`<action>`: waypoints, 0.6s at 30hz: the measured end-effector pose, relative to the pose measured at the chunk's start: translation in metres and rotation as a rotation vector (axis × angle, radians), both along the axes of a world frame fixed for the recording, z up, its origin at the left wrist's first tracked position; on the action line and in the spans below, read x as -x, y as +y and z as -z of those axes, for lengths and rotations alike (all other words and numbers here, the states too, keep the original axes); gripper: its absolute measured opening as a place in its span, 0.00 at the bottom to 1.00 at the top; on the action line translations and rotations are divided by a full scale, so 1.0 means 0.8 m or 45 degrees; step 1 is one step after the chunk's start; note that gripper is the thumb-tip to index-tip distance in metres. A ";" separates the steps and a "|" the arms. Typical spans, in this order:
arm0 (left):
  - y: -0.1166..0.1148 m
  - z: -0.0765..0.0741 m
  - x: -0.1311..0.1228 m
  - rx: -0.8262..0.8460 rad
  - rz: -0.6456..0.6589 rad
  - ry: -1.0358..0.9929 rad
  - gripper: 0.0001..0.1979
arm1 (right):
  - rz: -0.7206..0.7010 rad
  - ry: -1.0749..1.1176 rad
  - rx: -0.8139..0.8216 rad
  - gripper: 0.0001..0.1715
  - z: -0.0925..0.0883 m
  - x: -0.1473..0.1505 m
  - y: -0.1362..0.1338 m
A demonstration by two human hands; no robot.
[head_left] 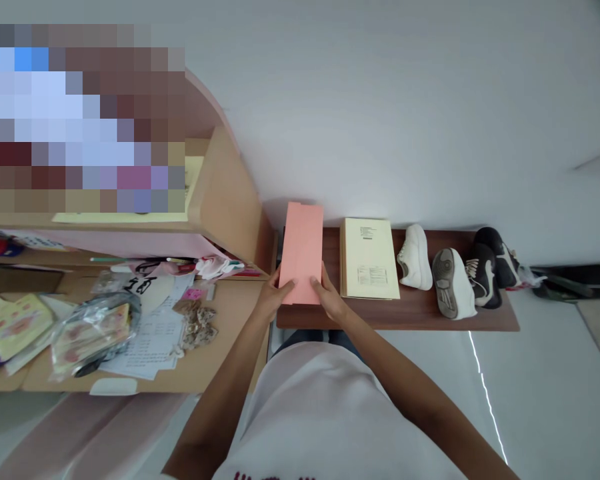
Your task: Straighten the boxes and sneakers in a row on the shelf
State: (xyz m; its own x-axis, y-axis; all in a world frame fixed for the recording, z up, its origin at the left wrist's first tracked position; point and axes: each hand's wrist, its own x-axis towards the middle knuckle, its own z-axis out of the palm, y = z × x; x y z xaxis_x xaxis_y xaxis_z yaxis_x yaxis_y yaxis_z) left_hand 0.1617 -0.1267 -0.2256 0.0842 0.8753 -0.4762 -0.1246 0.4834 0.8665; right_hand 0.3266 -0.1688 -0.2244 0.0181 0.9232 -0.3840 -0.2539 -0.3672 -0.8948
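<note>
1. Two hands grip the pink pack [303, 243]: we see the left hand [273, 298] clamped on its left side and the right hand [333, 301] on its right, both thumbs laid on the upper face toward the near end; the fingers beneath are hidden from us.
2. The pack lies over the left end of the bench [315, 319], just left of the cream stack [370, 257]. Whether it rests on the wood or is held above it, we cannot tell.
3. We judge the step in hand to be a two-handed steadying of the pack. A next move would call for even pressure from both sides, since the far end looks slightly stepped, as if layered.
4. Edges: the bench's front edge runs just nearer the body than the hands; the wall [380, 133] bounds the back, and the cabinet [233, 207] stands near on the left.
5. Room: we find a narrow strip of bench between pack and stack. Farther right, white shoes [415, 257], one tipped to show its sole, and black shoes [491, 241] restrict sideways movement.
</note>
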 end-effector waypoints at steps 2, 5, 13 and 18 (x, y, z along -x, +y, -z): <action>-0.003 0.003 0.000 0.000 0.019 -0.020 0.39 | -0.005 -0.003 0.008 0.58 0.003 0.000 -0.001; -0.006 0.008 -0.001 0.027 0.022 -0.017 0.39 | -0.009 -0.031 0.021 0.60 0.007 -0.001 -0.002; -0.008 0.019 -0.011 0.019 -0.025 0.027 0.33 | -0.018 -0.131 0.034 0.57 0.017 -0.018 -0.008; 0.000 0.045 -0.013 0.183 -0.019 -0.021 0.34 | 0.007 -0.190 0.069 0.56 0.023 -0.036 -0.015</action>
State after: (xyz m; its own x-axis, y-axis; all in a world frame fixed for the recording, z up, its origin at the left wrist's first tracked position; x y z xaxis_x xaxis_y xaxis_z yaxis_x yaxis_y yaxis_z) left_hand 0.1722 -0.1265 -0.2619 0.0804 0.7993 -0.5955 -0.1462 0.6005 0.7862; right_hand 0.3557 -0.1808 -0.2427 0.0835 0.9008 -0.4262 -0.1219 -0.4152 -0.9015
